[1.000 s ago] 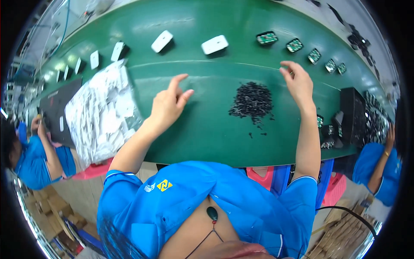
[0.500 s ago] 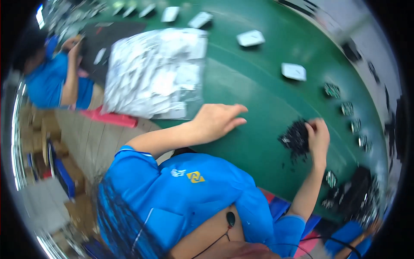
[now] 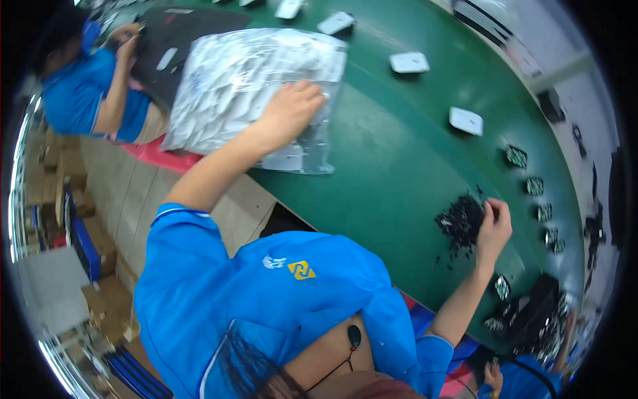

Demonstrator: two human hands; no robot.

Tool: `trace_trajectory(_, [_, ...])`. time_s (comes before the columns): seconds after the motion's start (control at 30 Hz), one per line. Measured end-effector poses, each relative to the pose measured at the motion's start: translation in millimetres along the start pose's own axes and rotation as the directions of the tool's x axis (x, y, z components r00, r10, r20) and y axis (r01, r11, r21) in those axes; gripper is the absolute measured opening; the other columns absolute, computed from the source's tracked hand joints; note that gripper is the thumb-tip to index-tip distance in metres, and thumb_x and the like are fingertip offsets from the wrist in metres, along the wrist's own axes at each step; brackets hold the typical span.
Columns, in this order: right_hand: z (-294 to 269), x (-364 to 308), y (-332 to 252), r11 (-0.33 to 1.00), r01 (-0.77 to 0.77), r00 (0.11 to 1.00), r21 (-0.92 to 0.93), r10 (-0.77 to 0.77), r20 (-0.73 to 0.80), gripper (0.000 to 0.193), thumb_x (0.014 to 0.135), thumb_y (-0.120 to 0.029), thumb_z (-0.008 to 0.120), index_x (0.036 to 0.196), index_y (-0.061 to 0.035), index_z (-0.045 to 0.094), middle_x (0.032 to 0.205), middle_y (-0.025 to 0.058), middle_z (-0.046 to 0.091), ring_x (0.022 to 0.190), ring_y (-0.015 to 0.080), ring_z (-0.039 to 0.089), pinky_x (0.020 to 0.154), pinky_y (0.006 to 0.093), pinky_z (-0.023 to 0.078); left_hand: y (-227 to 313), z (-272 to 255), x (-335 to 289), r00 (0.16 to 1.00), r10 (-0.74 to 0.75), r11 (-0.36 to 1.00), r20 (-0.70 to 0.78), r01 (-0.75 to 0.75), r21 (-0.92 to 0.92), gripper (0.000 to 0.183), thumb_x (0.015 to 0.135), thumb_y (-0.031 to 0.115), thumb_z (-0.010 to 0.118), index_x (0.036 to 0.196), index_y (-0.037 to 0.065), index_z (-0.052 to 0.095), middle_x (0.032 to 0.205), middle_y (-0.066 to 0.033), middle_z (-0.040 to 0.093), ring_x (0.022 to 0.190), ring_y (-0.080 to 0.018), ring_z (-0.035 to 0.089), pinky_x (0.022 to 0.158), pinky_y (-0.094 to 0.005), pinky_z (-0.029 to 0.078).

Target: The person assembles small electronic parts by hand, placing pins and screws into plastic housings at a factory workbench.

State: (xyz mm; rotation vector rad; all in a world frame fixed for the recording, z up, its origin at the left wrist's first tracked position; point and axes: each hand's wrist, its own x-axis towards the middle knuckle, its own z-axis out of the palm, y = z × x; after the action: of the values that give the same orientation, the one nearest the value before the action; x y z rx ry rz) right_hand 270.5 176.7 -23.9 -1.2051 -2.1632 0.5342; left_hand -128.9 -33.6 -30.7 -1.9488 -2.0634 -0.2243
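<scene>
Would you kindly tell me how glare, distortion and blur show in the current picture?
Head view: small bright glints on the clear plastic bag, a softer sheen on the green table; head view: the table's far edge bows, with black corners; head view: small pieces in the black pile run together.

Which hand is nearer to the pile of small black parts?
Right. The right hand is at the right-hand edge of the pile of small black parts; the left hand is well away to its left, over the clear bag of white pieces.
</scene>
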Motion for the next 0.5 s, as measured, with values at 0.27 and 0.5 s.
trace_trajectory(0.27, [7.0,-20.2,-46.2,0.645,-0.248,0.957,0.723,0.279,0.080,0.007,0.087,-0.003,0.065,0.092,0.0008,0.061,0.084,0.0058,0.065,0.073,0.0095,0.060,0.067,0.0211,0.048,5.6,-50.2,12.6,0.993,-0.009,0.999,0.117,0.013,-0.037,0.025,0.071,0.007,0.069,0.093,0.005,0.057,0.086,-0.0107,0.051,0.088,-0.0291,0.054,0.072,-0.0397,0.046])
trace_trajectory(0.5, [22.4,-36.6,-92.5,0.438,-0.220,0.972,0.871,0.177,0.157,0.006,0.087,-0.004,0.066,0.090,-0.0010,0.061,0.084,0.0006,0.059,0.075,0.0069,0.054,0.066,0.0193,0.042,128.0,-56.5,51.4,0.998,-0.020,0.508,-0.055,-0.037,-0.860,0.032,0.082,0.003,0.064,0.113,0.007,0.060,0.085,-0.0128,0.060,0.075,-0.0300,0.061,0.066,-0.0355,0.051])
